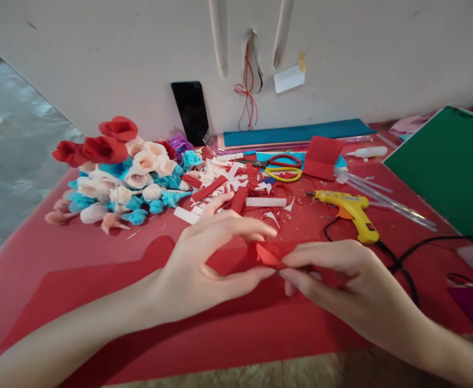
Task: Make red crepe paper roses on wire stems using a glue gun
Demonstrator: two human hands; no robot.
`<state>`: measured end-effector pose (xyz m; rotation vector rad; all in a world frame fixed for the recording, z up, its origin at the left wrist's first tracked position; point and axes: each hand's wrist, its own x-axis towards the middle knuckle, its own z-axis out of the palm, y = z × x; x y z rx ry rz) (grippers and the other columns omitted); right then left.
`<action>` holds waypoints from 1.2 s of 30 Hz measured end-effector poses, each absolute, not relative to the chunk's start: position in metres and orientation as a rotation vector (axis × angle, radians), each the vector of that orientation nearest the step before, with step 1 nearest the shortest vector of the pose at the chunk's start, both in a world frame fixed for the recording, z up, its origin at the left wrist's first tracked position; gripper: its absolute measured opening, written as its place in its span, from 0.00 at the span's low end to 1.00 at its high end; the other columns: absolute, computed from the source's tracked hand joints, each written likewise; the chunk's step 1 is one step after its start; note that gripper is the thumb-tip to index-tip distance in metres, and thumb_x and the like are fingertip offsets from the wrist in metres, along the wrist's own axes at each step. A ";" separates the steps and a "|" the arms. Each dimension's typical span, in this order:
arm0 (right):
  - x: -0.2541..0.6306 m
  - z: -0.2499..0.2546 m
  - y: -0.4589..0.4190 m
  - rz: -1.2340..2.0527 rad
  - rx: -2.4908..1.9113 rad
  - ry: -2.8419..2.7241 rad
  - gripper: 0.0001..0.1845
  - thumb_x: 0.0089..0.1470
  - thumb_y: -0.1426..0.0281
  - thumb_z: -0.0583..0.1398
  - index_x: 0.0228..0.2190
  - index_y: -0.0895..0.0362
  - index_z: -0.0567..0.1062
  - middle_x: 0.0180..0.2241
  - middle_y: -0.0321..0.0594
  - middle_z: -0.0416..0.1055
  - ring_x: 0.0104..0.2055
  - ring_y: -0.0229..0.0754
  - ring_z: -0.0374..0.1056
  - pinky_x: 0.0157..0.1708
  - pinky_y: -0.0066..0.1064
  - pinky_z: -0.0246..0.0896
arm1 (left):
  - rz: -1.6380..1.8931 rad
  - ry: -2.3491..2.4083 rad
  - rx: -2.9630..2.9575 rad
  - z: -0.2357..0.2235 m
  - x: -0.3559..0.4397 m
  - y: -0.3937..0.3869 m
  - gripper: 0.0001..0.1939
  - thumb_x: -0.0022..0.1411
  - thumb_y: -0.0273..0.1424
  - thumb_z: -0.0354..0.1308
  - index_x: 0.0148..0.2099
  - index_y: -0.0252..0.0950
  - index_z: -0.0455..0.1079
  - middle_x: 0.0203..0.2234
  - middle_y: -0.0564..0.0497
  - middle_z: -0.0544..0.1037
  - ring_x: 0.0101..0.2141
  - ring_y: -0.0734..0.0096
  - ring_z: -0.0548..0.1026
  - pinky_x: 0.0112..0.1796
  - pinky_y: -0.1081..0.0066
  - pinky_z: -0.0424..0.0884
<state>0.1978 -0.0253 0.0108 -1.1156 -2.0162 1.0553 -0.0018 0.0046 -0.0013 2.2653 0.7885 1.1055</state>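
Pinched between the thumb and fingers of my right hand (337, 280) is the base of a small red paper flower (269, 254). My left hand (216, 253) is on its other side with fingers apart, the thumb tip close to the flower's lower edge. Whether that thumb touches it I cannot tell. Under my hands lies red crepe paper (98, 285) on the red tabletop (204, 350). Beyond my hands are paper scraps (220, 175), scissors with red and yellow handles (283, 168) and a folded red paper piece (322, 157).
Finished paper flowers (139, 167) are heaped at the left. A yellow glue gun (349, 207) with a black cord lies at the right beside clear glue sticks (385, 199). A phone (191, 112) leans on the wall. A green board (450, 167) stands at far right.
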 end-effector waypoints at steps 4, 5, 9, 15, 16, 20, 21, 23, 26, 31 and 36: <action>0.195 0.012 -0.028 1.011 -1.082 -1.969 0.09 0.53 0.77 0.56 0.24 0.58 0.73 0.20 0.30 0.69 0.22 0.29 0.64 0.23 0.18 0.59 | 1.113 0.814 2.152 -0.005 0.000 0.002 0.22 0.51 0.30 0.62 0.49 0.39 0.62 0.34 0.52 0.75 0.35 0.70 0.74 0.60 0.52 0.43; 0.194 0.012 -0.029 0.991 -1.076 -1.955 0.09 0.52 0.78 0.56 0.24 0.58 0.73 0.21 0.30 0.70 0.23 0.28 0.65 0.24 0.17 0.59 | 1.093 0.826 2.154 -0.005 0.000 0.002 0.21 0.51 0.30 0.62 0.47 0.38 0.63 0.35 0.51 0.75 0.37 0.69 0.73 0.60 0.52 0.42; 0.192 0.011 -0.032 0.921 -1.021 -1.899 0.08 0.50 0.80 0.57 0.25 0.59 0.74 0.22 0.31 0.70 0.24 0.27 0.65 0.25 0.15 0.60 | 1.076 0.873 2.115 -0.003 0.001 0.001 0.16 0.51 0.33 0.63 0.41 0.37 0.63 0.35 0.51 0.73 0.37 0.69 0.72 0.56 0.55 0.53; 0.191 0.007 -0.034 0.832 -0.966 -1.868 0.06 0.49 0.80 0.58 0.26 0.58 0.73 0.22 0.33 0.70 0.23 0.29 0.65 0.24 0.17 0.61 | 1.123 0.755 2.111 -0.002 0.004 0.003 0.09 0.52 0.34 0.62 0.33 0.34 0.67 0.28 0.50 0.72 0.32 0.70 0.71 0.35 0.68 0.69; 0.190 0.007 -0.034 0.825 -0.962 -1.863 0.06 0.49 0.79 0.57 0.26 0.58 0.73 0.22 0.33 0.70 0.23 0.30 0.65 0.23 0.18 0.61 | 1.132 0.735 2.121 -0.001 0.004 0.002 0.08 0.53 0.32 0.62 0.33 0.34 0.68 0.28 0.49 0.72 0.31 0.70 0.71 0.34 0.68 0.69; 0.189 0.007 -0.034 0.808 -0.969 -1.866 0.07 0.49 0.80 0.57 0.25 0.59 0.74 0.22 0.33 0.70 0.22 0.29 0.65 0.22 0.18 0.61 | 1.166 0.682 2.126 0.000 0.005 0.000 0.04 0.53 0.27 0.62 0.32 0.32 0.70 0.28 0.48 0.73 0.30 0.71 0.71 0.34 0.67 0.69; 0.188 0.007 -0.034 0.803 -0.968 -1.867 0.07 0.49 0.80 0.57 0.25 0.59 0.74 0.22 0.33 0.70 0.22 0.29 0.65 0.22 0.17 0.61 | 1.171 0.676 2.128 0.000 0.005 0.000 0.03 0.53 0.27 0.62 0.32 0.32 0.71 0.28 0.48 0.73 0.30 0.71 0.71 0.34 0.67 0.70; 0.188 0.007 -0.034 0.800 -0.969 -1.865 0.07 0.49 0.80 0.58 0.24 0.59 0.73 0.21 0.33 0.70 0.22 0.28 0.65 0.22 0.16 0.60 | 1.187 0.665 2.132 -0.001 0.005 -0.001 0.02 0.53 0.26 0.61 0.31 0.32 0.71 0.28 0.49 0.73 0.31 0.71 0.71 0.34 0.67 0.70; 0.188 0.007 -0.034 0.805 -0.984 -1.863 0.06 0.49 0.79 0.58 0.24 0.59 0.73 0.21 0.32 0.69 0.22 0.28 0.64 0.22 0.17 0.60 | 1.210 0.657 2.113 -0.002 0.005 -0.002 0.01 0.54 0.25 0.61 0.31 0.32 0.72 0.29 0.48 0.73 0.31 0.71 0.72 0.32 0.69 0.70; 0.188 0.008 -0.033 0.851 -0.966 -1.862 0.08 0.49 0.80 0.58 0.23 0.58 0.72 0.20 0.31 0.69 0.21 0.27 0.64 0.20 0.16 0.58 | 1.184 0.651 1.979 -0.003 0.008 -0.005 0.02 0.54 0.24 0.60 0.30 0.33 0.74 0.28 0.49 0.73 0.31 0.72 0.73 0.33 0.70 0.72; 0.190 0.007 -0.035 0.885 -0.952 -1.891 0.09 0.50 0.81 0.56 0.24 0.58 0.73 0.20 0.32 0.69 0.21 0.29 0.65 0.20 0.17 0.60 | 1.112 0.665 1.704 -0.005 0.011 -0.011 0.03 0.53 0.24 0.61 0.31 0.35 0.75 0.28 0.51 0.73 0.31 0.73 0.72 0.35 0.72 0.72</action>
